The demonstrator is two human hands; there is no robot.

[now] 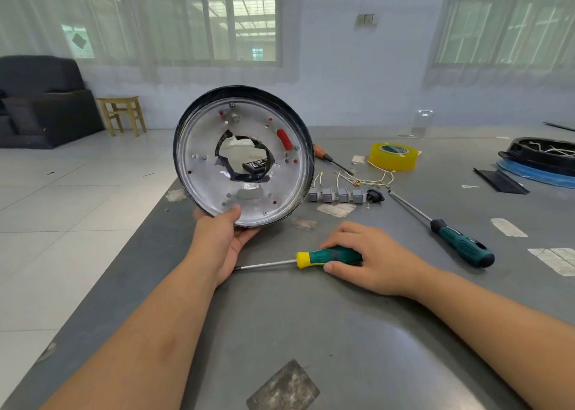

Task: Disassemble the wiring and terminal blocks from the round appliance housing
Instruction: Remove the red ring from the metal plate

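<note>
My left hand (pixel 224 237) grips the lower rim of the round housing (pixel 199 136), a black-walled dish with a silver inner face and a ragged central hole, held tilted up off the table. A red part (pixel 284 138) sits inside it at upper right. My right hand (pixel 371 259) lies on the green-and-yellow handle of a screwdriver (pixel 314 258) that rests flat on the table, shaft pointing left. Behind the housing, a row of grey terminal blocks (pixel 336 194) with white wires (pixel 357 179) and a small black switch (pixel 374 195) lie loose on the table.
A second green-handled screwdriver (pixel 460 241) lies at right, an orange-handled one (pixel 323 154) behind the housing. A yellow tape roll (pixel 392 156) and a black round part on a blue base (pixel 541 161) stand farther back. The grey table's left edge (pixel 149 223) drops to tiled floor.
</note>
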